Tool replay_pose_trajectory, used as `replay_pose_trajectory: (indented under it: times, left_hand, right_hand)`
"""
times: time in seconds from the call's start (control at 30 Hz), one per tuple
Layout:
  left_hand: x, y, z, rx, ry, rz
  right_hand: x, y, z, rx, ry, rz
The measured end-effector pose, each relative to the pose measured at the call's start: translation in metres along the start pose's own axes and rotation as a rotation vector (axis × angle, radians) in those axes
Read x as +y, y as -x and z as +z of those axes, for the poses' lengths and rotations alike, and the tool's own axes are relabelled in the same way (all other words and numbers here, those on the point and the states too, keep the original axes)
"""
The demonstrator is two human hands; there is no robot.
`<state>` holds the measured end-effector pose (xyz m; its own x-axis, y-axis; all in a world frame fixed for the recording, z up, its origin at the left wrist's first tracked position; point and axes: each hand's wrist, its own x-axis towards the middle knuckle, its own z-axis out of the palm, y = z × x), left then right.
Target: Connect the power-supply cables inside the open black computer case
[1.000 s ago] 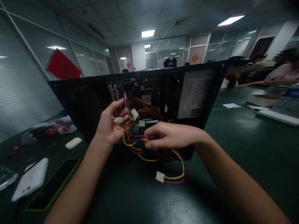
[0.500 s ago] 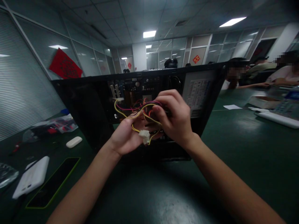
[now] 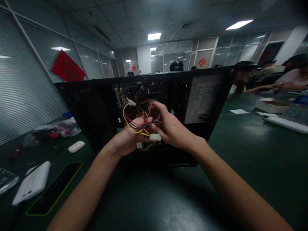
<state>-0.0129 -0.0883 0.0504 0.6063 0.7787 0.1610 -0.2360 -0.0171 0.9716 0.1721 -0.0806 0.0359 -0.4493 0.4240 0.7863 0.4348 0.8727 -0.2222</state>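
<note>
A black computer case [image 3: 84, 106] stands open-sided on the dark green table. Inside are a motherboard [image 3: 141, 88], a fan [image 3: 182, 93] and a power supply [image 3: 203, 98] with a label. In front of the board, both hands hold a bundle of yellow, red, purple and black power cables [image 3: 138, 128]. My left hand [image 3: 127, 141] is curled around the bundle from below, its fingertips partly hidden. From the right, my right hand [image 3: 170, 123] closes thumb and fingers on the same wires. White connectors hang out of the bundle, one [image 3: 155, 137] by my right thumb, another [image 3: 131, 102] at upper left.
At left on the table [image 3: 154, 199] lie a white power bank [image 3: 33, 183], a phone with a green edge [image 3: 56, 187], a small white case [image 3: 76, 146] and plastic bags [image 3: 55, 131]. Papers [image 3: 239, 111] and a box [image 3: 271, 105] are at right, with people seated behind.
My right hand has moved down and left along the cables. The wires have bunched differently, and the large white connector has shifted right, towards my right thumb.
</note>
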Motion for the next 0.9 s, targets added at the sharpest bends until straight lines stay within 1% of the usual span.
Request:
replay_pose_trajectory:
  times: [0.1,0.2,0.27,0.33,0.4,0.47,0.63,0.7,0.77,0.83,0.9]
  left_hand:
    - [0.002,-0.003,-0.002,-0.027,-0.095,0.013]
    - [0.005,-0.005,-0.006,-0.048,-0.195,0.018]
    - [0.008,-0.005,-0.010,-0.032,-0.210,0.029]
    - [0.010,-0.005,-0.017,0.010,-0.206,0.052]
    - [0.012,-0.005,-0.026,0.041,-0.243,0.069]
    - [0.014,-0.004,-0.036,0.035,-0.347,0.062]
    - [0.028,0.003,-0.056,-0.098,-0.767,-0.021]
    - [0.036,0.008,-0.060,-0.172,-0.859,-0.052]
    - [0.043,0.013,-0.062,-0.227,-0.895,-0.088]
    - [0.048,0.018,-0.063,-0.241,-0.966,-0.116]
    - [0.051,0.020,-0.064,-0.232,-1.066,-0.127]
  right_hand:
    - [0.005,0.002,0.002,0.041,0.058,0.005]
    - [0.005,0.002,0.000,0.128,0.178,0.050]
    - [0.004,0.001,0.000,0.190,0.261,0.077]
    - [0.002,0.001,-0.001,0.218,0.338,0.108]
    - [0.001,0.000,-0.001,0.209,0.401,0.143]
    - [0.001,-0.001,-0.001,0.195,0.435,0.166]
    - [-0.002,-0.003,-0.004,0.168,0.432,0.171]
    - [-0.004,-0.003,-0.004,0.125,0.442,0.187]
    - [-0.006,-0.003,-0.004,0.083,0.458,0.209]
    - [-0.007,-0.003,-0.003,0.060,0.467,0.220]
    - [-0.006,-0.003,-0.002,0.065,0.462,0.217]
